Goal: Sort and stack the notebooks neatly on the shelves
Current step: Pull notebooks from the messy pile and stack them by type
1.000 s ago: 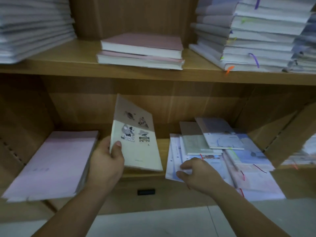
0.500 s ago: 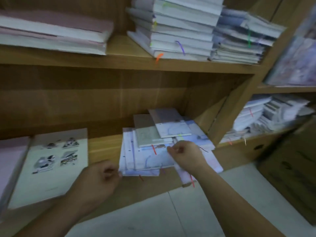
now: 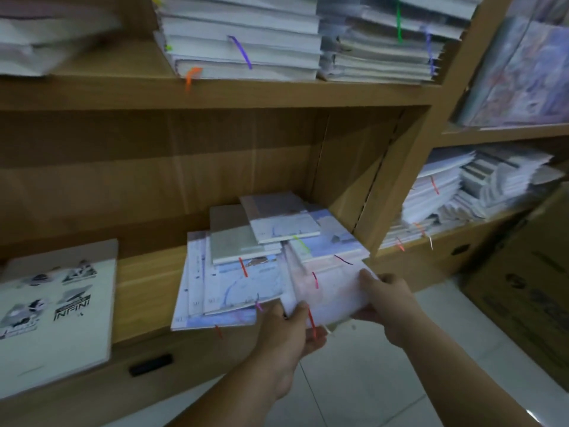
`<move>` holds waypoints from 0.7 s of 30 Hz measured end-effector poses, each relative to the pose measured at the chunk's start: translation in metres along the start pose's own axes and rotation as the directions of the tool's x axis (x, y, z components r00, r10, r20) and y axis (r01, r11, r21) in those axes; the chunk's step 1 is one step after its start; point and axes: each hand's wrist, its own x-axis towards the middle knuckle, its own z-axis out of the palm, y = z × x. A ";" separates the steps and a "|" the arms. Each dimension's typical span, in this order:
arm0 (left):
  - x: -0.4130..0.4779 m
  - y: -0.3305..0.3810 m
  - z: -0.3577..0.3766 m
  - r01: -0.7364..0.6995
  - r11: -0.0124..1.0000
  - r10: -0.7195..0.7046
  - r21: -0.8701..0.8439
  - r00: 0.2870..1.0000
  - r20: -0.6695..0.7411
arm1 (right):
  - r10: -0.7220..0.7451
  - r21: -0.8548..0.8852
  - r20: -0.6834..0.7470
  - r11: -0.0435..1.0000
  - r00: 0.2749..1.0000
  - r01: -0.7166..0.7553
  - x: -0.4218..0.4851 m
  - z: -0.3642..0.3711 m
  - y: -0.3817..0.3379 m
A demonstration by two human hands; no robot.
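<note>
Glossy pale-pink notebook gripped by left hand and right hand, thin rectangular notebooks fanned on wood-grain shelf.

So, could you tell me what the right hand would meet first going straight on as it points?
Probably the blue notebook with the green ribbon, just behind the pale notebook the right hand grips; depth is unclear.

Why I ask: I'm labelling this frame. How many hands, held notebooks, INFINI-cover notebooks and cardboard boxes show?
Hands (left hand, right hand): 2
Held notebook: 1
INFINI-cover notebook: 1
Cardboard box: 1
Total: 5
</note>
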 end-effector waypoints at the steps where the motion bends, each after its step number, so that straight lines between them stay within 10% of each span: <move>1: 0.000 0.005 0.006 -0.025 0.999 0.025 -0.031 1.000 -0.010 | -0.001 -0.007 0.014 1.000 1.000 0.001 -0.003 -0.002 -0.004; 8: -0.010 0.042 0.023 -0.121 0.980 0.133 0.158 0.988 -0.072 | 0.064 -0.081 0.111 0.995 0.992 -0.055 -0.021 -0.008 -0.010; 13: -0.038 0.083 0.014 -0.175 0.974 0.182 -0.142 0.982 0.039 | -0.072 0.144 0.109 0.988 0.991 0.056 -0.031 -0.006 -0.041; 21: -0.078 0.078 -0.055 -0.015 0.998 0.019 -0.061 0.997 0.074 | 0.182 0.106 0.448 0.961 0.875 -0.254 -0.074 0.011 -0.031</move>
